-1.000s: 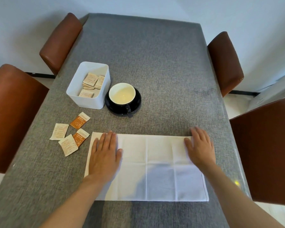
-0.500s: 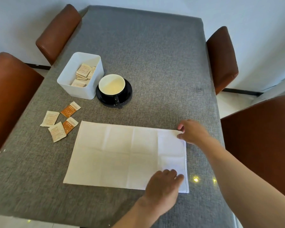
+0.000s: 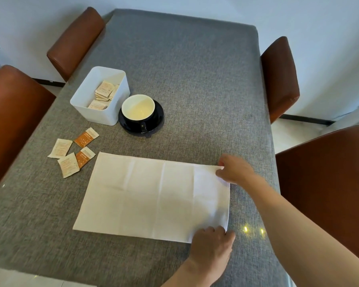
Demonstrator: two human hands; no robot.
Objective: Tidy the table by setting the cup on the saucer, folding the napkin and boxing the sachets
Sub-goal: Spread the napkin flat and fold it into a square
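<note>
A white napkin point(image 3: 153, 195) lies flat on the grey table, folded once into a wide rectangle. My right hand point(image 3: 234, 168) pinches its far right corner. My left hand point(image 3: 210, 245) grips its near right corner. A cup point(image 3: 138, 107) with a white inside stands on a black saucer point(image 3: 157, 123). Beside it on the left, a white box point(image 3: 85, 100) holds several sachets point(image 3: 105, 91). Several loose sachets point(image 3: 73, 152), beige and orange, lie on the cloth left of the napkin.
Brown chairs stand around the table: two on the left point(image 3: 15, 112) point(image 3: 75, 40), two on the right point(image 3: 280, 75) point(image 3: 330, 183). The grey tablecloth point(image 3: 195, 69) stretches far back. The near table edge point(image 3: 39, 274) is close to the frame's bottom.
Both hands left the napkin's upper edge. My left hand crossed to the near right corner and my right hand closed on the far right corner. The camera shifted.
</note>
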